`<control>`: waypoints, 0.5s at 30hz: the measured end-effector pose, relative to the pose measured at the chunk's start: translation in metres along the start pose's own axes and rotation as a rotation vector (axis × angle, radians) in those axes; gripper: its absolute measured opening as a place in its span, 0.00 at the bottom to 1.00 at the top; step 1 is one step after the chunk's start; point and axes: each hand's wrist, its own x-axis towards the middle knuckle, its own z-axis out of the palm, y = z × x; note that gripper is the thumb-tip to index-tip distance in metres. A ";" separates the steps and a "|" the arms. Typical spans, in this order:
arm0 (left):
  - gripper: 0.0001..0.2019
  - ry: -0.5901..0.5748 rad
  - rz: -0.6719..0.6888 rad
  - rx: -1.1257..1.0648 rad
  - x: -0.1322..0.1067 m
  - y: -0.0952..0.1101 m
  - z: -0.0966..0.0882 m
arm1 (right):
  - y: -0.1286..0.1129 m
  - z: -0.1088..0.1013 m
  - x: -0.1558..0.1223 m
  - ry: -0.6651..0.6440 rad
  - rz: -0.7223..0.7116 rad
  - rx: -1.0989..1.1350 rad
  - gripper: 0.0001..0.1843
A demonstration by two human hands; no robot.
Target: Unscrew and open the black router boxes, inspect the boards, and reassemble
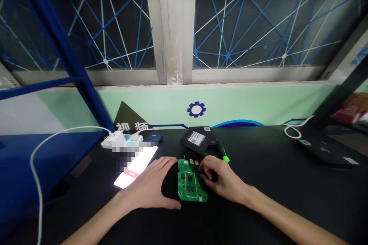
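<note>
A green circuit board (189, 180) lies on the black table, with silver ports along its far edge. My left hand (155, 183) curves round its left side, thumb and fingers wide apart. Those fingertips are by the board's far left corner, and the thumb is by the near left corner; whether they press on it I cannot tell. My right hand (220, 176) is at the board's right edge with curled fingers close together. Anything between these fingers is hidden. Just beyond that hand lies a tool with a bright green end (225, 159), partly covered.
Behind the board are stacked black casing parts (197, 139), one with a white label. A lit phone (138, 166) lies left, near a white power strip (107, 144) with plugs. A flat black device (327, 151) and white cable (292, 134) are at right.
</note>
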 end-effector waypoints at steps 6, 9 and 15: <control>0.50 0.011 0.016 -0.004 -0.001 -0.001 0.001 | -0.003 0.001 0.001 -0.033 0.010 -0.080 0.16; 0.50 0.013 0.016 -0.012 -0.001 0.000 0.000 | -0.004 0.000 0.002 -0.042 0.006 -0.090 0.16; 0.50 0.005 0.017 -0.011 -0.001 0.000 -0.001 | -0.005 -0.002 0.003 -0.039 0.016 -0.086 0.16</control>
